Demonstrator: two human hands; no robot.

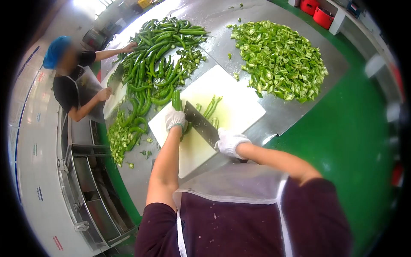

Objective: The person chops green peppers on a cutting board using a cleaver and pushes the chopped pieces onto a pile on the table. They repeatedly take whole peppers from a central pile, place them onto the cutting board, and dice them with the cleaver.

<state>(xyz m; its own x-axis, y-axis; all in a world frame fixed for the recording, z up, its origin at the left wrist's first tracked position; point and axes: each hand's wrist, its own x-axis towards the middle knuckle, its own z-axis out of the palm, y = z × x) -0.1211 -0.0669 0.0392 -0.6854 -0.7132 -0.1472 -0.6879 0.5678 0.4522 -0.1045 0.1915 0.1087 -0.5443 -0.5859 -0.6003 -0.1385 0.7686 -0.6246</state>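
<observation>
My left hand [174,119], in a white glove, is closed around green peppers [177,100] on the left part of a white cutting board [246,103]. In my right hand [231,142], also gloved in white, is a cleaver [202,124] with a broad dark blade. Its far end reaches close beside the peppers in my left hand. Several long cut strips of green pepper [210,107] lie on the board just beyond the blade. My fingers hide part of the held peppers and most of the cleaver's handle.
Whole green peppers [160,47] are heaped at the far left of the metal table [216,38]. A large pile of chopped pepper [280,60] lies at the right. Across the left side, a co-worker [75,77] in a blue cap works at another board. Red containers [323,18] stand at upper right.
</observation>
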